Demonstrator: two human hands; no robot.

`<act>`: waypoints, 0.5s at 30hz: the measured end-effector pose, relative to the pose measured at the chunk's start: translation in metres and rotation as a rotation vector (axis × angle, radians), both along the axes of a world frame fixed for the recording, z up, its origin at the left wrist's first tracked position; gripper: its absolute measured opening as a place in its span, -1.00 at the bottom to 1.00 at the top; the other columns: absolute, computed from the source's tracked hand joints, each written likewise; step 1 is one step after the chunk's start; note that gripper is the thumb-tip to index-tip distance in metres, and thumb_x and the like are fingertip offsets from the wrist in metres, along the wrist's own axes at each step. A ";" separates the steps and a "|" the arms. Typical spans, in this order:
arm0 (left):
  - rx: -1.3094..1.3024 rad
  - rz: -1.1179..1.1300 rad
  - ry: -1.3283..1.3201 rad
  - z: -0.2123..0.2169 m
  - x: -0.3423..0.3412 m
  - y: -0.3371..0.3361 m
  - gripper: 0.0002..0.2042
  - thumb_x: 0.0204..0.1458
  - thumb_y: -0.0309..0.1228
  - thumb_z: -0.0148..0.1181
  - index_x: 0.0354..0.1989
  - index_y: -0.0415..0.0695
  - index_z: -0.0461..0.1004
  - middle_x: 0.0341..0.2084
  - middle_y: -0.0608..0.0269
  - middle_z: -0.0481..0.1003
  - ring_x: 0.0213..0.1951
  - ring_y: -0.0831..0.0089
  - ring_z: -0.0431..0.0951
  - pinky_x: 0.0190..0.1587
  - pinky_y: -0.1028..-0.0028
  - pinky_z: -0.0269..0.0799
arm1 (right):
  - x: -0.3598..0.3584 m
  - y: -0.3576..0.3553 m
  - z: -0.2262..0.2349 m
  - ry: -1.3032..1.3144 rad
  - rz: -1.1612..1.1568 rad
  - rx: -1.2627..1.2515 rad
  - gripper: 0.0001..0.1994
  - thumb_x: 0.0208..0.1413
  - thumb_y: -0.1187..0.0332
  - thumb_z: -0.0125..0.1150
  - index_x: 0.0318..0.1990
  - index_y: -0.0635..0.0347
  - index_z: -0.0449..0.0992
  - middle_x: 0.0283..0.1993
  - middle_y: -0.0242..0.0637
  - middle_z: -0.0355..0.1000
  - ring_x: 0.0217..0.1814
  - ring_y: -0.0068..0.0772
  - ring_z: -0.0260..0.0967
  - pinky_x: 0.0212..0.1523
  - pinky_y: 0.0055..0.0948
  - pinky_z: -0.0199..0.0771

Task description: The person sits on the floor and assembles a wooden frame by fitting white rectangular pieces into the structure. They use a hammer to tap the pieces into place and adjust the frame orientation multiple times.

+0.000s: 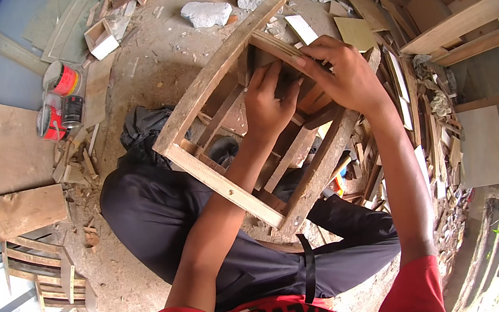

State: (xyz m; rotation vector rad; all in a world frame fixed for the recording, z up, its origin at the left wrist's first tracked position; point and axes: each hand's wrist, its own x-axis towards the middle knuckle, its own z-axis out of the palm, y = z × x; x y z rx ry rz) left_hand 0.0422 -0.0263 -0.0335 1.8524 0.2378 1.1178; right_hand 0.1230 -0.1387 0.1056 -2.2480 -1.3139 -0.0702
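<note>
A wooden frame point(224, 182), like that of a stool, is tilted above my lap, with long side rails, a front crosspiece and more bars inside it. At its far end a short wooden slat point(275, 44) lies between the two side rails. My right hand point(340, 71) grips this slat near its right end, thumb and fingers closed on it. My left hand point(270, 101) reaches over the front crosspiece into the frame. Its fingers are curled together just below the slat; whatever they hold is hidden.
Offcuts and boards point(362, 3) are heaped along the right side. Pale stone blocks point(206, 14) lie on the dirt floor ahead. To the left stand paint cans point(62, 79), a small wooden box point(100, 39) and a slatted wooden piece point(38, 271). My crossed legs point(155, 215) are beneath the frame.
</note>
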 end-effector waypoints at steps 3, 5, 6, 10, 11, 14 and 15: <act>-0.014 0.014 -0.011 -0.001 0.001 -0.001 -0.61 -0.08 -0.46 0.45 -0.07 -0.29 0.48 -0.37 0.20 0.43 -0.39 0.50 0.49 -0.37 0.49 0.49 | 0.002 -0.001 -0.001 -0.001 0.013 0.007 -0.76 0.21 0.19 0.21 -0.16 0.13 0.65 -0.23 -0.13 0.52 -0.20 0.08 0.49 -0.20 -0.11 0.45; -0.039 0.011 -0.028 -0.002 0.003 -0.002 -0.62 -0.08 -0.45 0.45 -0.11 -0.28 0.48 -0.37 0.22 0.43 -0.38 0.51 0.48 -0.35 0.49 0.50 | 0.002 -0.001 -0.001 -0.017 0.020 0.010 -0.76 0.21 0.19 0.21 -0.15 0.12 0.65 -0.24 -0.13 0.52 -0.20 0.08 0.49 -0.20 -0.11 0.45; -0.053 0.009 -0.035 -0.002 0.003 -0.003 -0.63 -0.08 -0.45 0.46 -0.12 -0.27 0.47 -0.36 0.22 0.42 -0.38 0.51 0.48 -0.35 0.49 0.50 | 0.002 -0.001 -0.001 -0.012 0.020 0.013 -0.76 0.21 0.19 0.21 -0.16 0.12 0.65 -0.25 -0.12 0.52 -0.21 0.08 0.49 -0.21 -0.12 0.45; -0.070 -0.003 0.022 0.001 0.000 -0.004 -0.63 -0.09 -0.45 0.46 -0.14 -0.27 0.46 -0.33 0.21 0.44 -0.35 0.49 0.51 -0.33 0.47 0.52 | 0.001 -0.001 -0.002 0.014 0.012 0.018 -0.76 0.20 0.18 0.22 -0.16 0.13 0.66 -0.26 -0.11 0.52 -0.21 0.08 0.49 -0.21 -0.13 0.45; -0.074 -0.009 0.023 0.002 0.000 -0.005 -0.64 -0.09 -0.45 0.46 -0.14 -0.27 0.46 -0.33 0.21 0.44 -0.34 0.48 0.52 -0.33 0.47 0.52 | 0.002 -0.001 -0.002 0.022 0.008 0.018 -0.76 0.20 0.18 0.22 -0.17 0.13 0.66 -0.26 -0.11 0.52 -0.21 0.08 0.49 -0.22 -0.13 0.44; -0.084 -0.009 0.014 0.002 0.000 -0.004 -0.64 -0.10 -0.45 0.47 -0.16 -0.27 0.46 -0.33 0.20 0.45 -0.33 0.47 0.53 -0.32 0.45 0.53 | 0.002 0.000 -0.002 0.014 0.027 0.027 -0.76 0.20 0.18 0.23 -0.17 0.14 0.66 -0.26 -0.10 0.52 -0.22 0.08 0.49 -0.22 -0.13 0.44; -0.088 -0.012 0.009 0.002 0.000 -0.004 -0.64 -0.10 -0.45 0.47 -0.16 -0.27 0.45 -0.33 0.20 0.45 -0.33 0.47 0.53 -0.31 0.45 0.53 | 0.003 0.001 -0.003 0.012 0.032 0.031 -0.76 0.20 0.18 0.23 -0.17 0.14 0.66 -0.26 -0.10 0.51 -0.22 0.08 0.49 -0.22 -0.13 0.44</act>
